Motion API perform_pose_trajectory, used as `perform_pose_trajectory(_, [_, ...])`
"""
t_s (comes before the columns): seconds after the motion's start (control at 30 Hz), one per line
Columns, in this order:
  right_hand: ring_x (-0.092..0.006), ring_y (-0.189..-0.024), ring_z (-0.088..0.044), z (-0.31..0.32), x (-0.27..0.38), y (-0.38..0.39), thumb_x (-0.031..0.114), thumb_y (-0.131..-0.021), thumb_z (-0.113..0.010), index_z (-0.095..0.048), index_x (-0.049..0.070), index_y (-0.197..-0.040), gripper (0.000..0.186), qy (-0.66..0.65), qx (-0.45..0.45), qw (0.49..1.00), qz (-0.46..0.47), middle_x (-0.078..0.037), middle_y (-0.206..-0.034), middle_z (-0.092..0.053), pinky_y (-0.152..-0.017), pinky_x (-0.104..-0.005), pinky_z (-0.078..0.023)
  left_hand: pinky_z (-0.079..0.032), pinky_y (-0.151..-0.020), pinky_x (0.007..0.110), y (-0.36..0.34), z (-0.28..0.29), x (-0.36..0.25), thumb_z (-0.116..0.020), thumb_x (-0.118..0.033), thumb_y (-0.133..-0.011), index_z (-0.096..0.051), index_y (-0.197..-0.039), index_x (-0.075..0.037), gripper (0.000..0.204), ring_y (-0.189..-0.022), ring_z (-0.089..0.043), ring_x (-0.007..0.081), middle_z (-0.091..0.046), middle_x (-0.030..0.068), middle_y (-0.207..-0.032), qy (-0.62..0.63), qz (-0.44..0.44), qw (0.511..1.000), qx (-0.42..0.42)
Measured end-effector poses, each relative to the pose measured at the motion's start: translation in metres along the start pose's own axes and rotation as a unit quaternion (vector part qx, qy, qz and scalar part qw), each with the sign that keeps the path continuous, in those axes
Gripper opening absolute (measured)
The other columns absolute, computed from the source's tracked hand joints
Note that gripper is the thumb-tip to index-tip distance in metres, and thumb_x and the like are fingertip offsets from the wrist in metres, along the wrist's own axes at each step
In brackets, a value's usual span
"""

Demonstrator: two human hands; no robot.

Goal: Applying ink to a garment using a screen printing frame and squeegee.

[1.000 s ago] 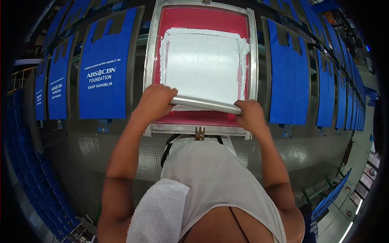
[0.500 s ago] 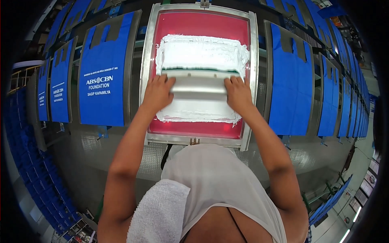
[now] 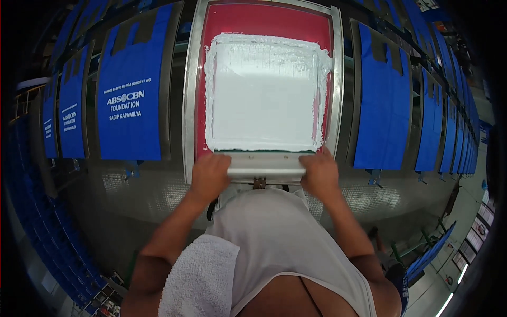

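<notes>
"Where's the squeegee (image 3: pixel 267 170)?"

"Spanning the screen frame (image 3: pixel 190 105) at its near end, the green edge beside the white ink (image 3: pixel 266 100) that coats much of the frame's red mesh (image 3: pixel 269 18)."

"And the grip?"

"Left hand (image 3: pixel 211 176) closed around the squeegee's left end, right hand (image 3: pixel 321 177) closed around its right."

"Anything flanking the frame?"

"To its left, a blue bag (image 3: pixel 124 129) with white print; to its right, a plain blue bag (image 3: pixel 383 111). More blue bags (image 3: pixel 73 121) line up beyond both."
</notes>
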State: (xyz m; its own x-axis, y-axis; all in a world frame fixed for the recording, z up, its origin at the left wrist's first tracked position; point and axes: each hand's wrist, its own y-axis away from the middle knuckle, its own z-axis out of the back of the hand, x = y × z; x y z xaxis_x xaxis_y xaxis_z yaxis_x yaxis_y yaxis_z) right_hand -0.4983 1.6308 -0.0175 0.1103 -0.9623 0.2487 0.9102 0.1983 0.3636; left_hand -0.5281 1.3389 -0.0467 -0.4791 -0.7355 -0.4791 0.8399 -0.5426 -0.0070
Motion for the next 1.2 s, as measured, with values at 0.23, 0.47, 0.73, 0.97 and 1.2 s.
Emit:
perform_pose_trajectory(0.23, [-0.0235, -0.084, -0.062, 0.021, -0.041, -0.109, 0.007, -0.061, -0.064, -0.065, 0.013, -0.088, 0.028, 0.070, -0.088, 0.994, 0.001, -0.009, -0.080, -0.066, -0.102, -0.0489, -0.034, -0.050, -0.069, 0.041, -0.117, 0.007, 0.049, -0.071, -0.007, -0.056, -0.066, -0.089, -0.011, 0.033, -0.077, -0.062, 0.0296, -0.064, 0.0111, -0.082, -0.050, 0.044, 0.998, -0.019])
perform_pose_trajectory(0.47, [-0.0274, -0.082, -0.065, 0.098, -0.075, -0.220, 0.015, -0.065, -0.062, -0.068, 0.016, -0.096, 0.032, 0.071, -0.082, 0.994, 0.002, -0.012, -0.084, -0.068, -0.088, -0.0407, -0.045, -0.051, -0.068, 0.041, -0.242, 0.050, 0.091, -0.072, -0.035, -0.071, -0.068, -0.091, -0.013, 0.030, -0.075, -0.065, 0.0320, -0.066, 0.0136, -0.076, -0.111, 0.046, 0.993, 0.019])
perform_pose_trajectory(0.73, [-0.0250, -0.083, -0.063, 0.019, -0.002, -0.004, 0.000, -0.057, -0.061, -0.067, 0.011, -0.094, 0.039, -0.009, -0.009, 1.000, 0.013, -0.008, -0.082, -0.067, -0.105, -0.0505, -0.031, -0.048, -0.070, 0.041, -0.022, 0.025, -0.008, -0.067, -0.005, -0.058, -0.062, -0.092, -0.006, 0.034, -0.080, -0.059, 0.0302, -0.063, 0.0110, -0.084, -0.029, 0.013, 0.999, 0.044])
perform_pose_trajectory(0.97, [-0.0289, -0.077, -0.063, 0.019, -0.050, -0.118, 0.001, -0.057, -0.062, -0.067, 0.012, -0.095, 0.039, 0.030, -0.124, 0.992, -0.001, -0.011, -0.075, -0.064, -0.104, -0.0458, -0.033, -0.051, -0.066, 0.041, -0.132, 0.007, 0.060, -0.068, -0.010, -0.062, -0.067, -0.084, -0.012, 0.022, -0.073, -0.062, 0.0288, -0.064, 0.0108, -0.075, -0.071, 0.054, 0.996, -0.004])
perform_pose_trajectory(1.2, [-0.0286, -0.083, -0.065, 0.103, -0.071, -0.211, 0.012, -0.067, -0.059, -0.067, 0.013, -0.103, 0.037, 0.098, -0.068, 0.993, -0.010, -0.014, -0.087, -0.067, -0.080, -0.0396, -0.050, -0.052, -0.069, 0.041, -0.246, 0.060, 0.075, -0.072, -0.035, -0.071, -0.068, -0.093, -0.015, 0.031, -0.078, -0.065, 0.0303, -0.067, 0.0132, -0.080, -0.094, 0.042, 0.994, 0.023])
